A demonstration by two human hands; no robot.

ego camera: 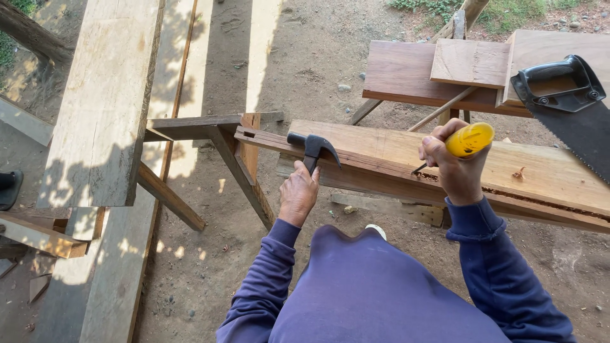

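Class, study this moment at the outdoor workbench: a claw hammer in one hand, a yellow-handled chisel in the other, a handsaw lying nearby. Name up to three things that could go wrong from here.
1. The right hand wraps the chisel just under its yellow cap, so a stray blow from the hammer in the left hand could hit fingers.
2. The plank shows no clamp, so it might shift.
3. The handsaw lies with teeth exposed near the right arm.

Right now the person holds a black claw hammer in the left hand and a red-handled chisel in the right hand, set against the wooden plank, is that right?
Not quite: the handle is yellow, not red. The head view shows the left hand gripping the black claw hammer, and the right hand holding the yellow-handled chisel, its tip against the long wooden plank.
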